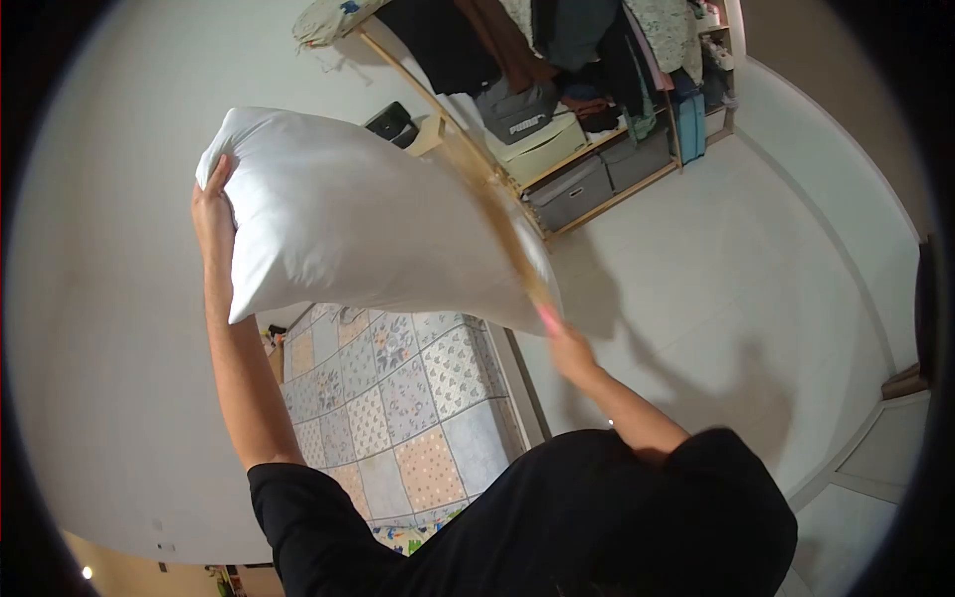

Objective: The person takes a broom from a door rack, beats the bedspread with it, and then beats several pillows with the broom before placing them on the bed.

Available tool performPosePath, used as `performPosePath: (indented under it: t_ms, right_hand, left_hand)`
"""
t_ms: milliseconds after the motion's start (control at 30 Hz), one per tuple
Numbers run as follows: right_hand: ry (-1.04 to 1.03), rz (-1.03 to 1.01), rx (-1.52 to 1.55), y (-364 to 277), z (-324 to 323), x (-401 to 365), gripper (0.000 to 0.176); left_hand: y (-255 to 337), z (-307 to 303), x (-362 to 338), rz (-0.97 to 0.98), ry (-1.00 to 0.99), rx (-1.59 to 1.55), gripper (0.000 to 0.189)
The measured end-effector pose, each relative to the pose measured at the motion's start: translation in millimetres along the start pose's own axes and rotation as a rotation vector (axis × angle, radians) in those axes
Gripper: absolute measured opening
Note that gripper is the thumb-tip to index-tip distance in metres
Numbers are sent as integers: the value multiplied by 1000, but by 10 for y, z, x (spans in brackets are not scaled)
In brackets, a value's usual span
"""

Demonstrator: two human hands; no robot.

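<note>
My left hand (214,199) is closed on the left end of a white pillow (368,214), the thumb pressing into its near face. The pillow is held up on a slant, and in this view it overlaps the far part of the bed. In my right hand (572,353), at the pillow's lower right corner, is a long tan stick (515,249) with a pink part just above the fist. Motion smears the stick, and its far end fades out across the pillow's right edge.
Below the pillow lies a bed with a patchwork-print sheet (398,408). A wooden rack (562,169) with hanging clothes, a grey bag (517,109) and grey storage boxes (577,194) stands ahead. Beside it is a blue suitcase (688,124). Pale tiled floor (696,269) spreads to the right.
</note>
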State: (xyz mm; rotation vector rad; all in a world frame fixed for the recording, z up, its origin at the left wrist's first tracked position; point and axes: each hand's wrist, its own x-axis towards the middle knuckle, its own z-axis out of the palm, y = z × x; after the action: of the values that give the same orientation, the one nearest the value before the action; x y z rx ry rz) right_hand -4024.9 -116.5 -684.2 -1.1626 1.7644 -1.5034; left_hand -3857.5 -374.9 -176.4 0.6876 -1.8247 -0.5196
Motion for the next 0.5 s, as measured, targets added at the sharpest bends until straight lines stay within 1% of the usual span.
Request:
performPosePath:
  t_ms: [33, 67, 133, 167, 200, 233, 267, 300, 333, 400, 433, 467, 500]
  right_hand:
    - [34, 137, -167, 1048, 18, -165, 49]
    - [-242, 701, -202, 1407, -311, -302, 53]
    - [-153, 937, -150, 1473, -724, -529, 53]
    - [-22, 898, -141, 1139, -938, -604, 53]
    - [194, 473, -313, 1679, -768, -545, 52]
    - [165, 496, 3, 725, -946, -312, 53]
    - [166, 344, 168, 329, -924, -94, 52]
    - [104, 308, 255, -413, -996, 59, 52]
    - [52, 216, 250, -680, -942, 173, 53]
    - [188, -294, 104, -1334, -757, 192, 56]
    - [148, -306, 69, -1300, -533, 133, 56]
    - [109, -327, 30, -1093, -307, 21, 56]
    - [28, -170, -49, -578, -78, -118, 55]
  left_hand:
    - [-17, 67, 11, 19, -19, -20, 44]
    - [-49, 103, 58, -91, -32, 24, 41]
    - [-34, 281, -14, -113, -40, -16, 41]
    - [-77, 367, -13, -121, -29, -61, 40]
    - [-209, 449, 41, -14, -16, 74, 41]
    - [-331, 512, 41, -51, -27, 85, 41]
    - [-413, 591, 37, -65, -85, 117, 42]
    - [-481, 677, 1, -77, -148, 144, 43]
    - [-538, 775, -64, -105, -165, 144, 43]
    - [-595, 930, -100, -157, -135, 83, 40]
    - [-610, 975, -113, -174, -149, 73, 40]
    - [-597, 988, -112, -145, -160, 25, 37]
    - [-597, 993, -112, -117, -168, -23, 35]
